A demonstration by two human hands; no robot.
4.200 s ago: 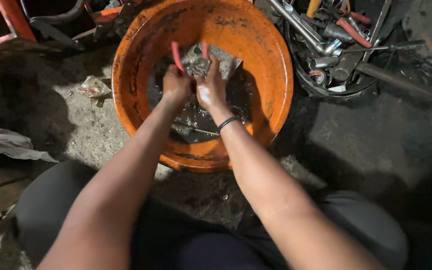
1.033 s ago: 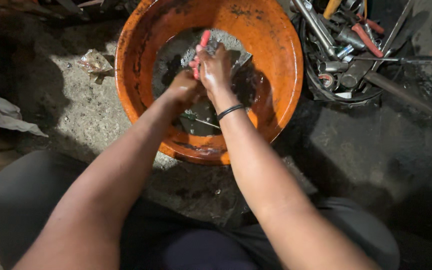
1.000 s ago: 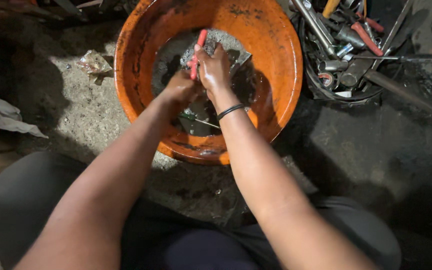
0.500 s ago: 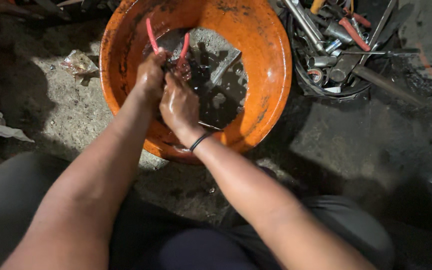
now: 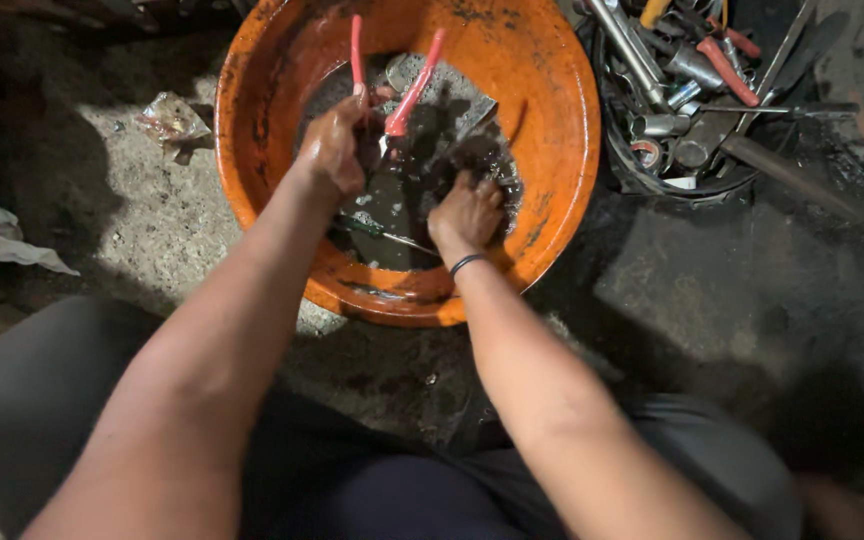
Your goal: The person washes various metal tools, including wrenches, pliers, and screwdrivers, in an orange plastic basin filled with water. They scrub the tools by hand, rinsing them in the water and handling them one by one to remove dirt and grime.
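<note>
Head view: your left hand has its fingers wrapped around red-handled pliers, handles sticking up out of the dark oily liquid in the orange basin, while your right hand is curled down into the liquid near the front rim; can't tell what it pinches, if anything. Risk, as I read it: oily grip lets the pliers slip, and unseen metal parts under the murk can nick your right fingers. Leaning on the rim can tip the basin toward the tool tray just beside it.

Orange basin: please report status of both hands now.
Left hand grips red-handled pliers. Right hand down in dark liquid, contents unclear. Orange basin unobstructed.
</note>
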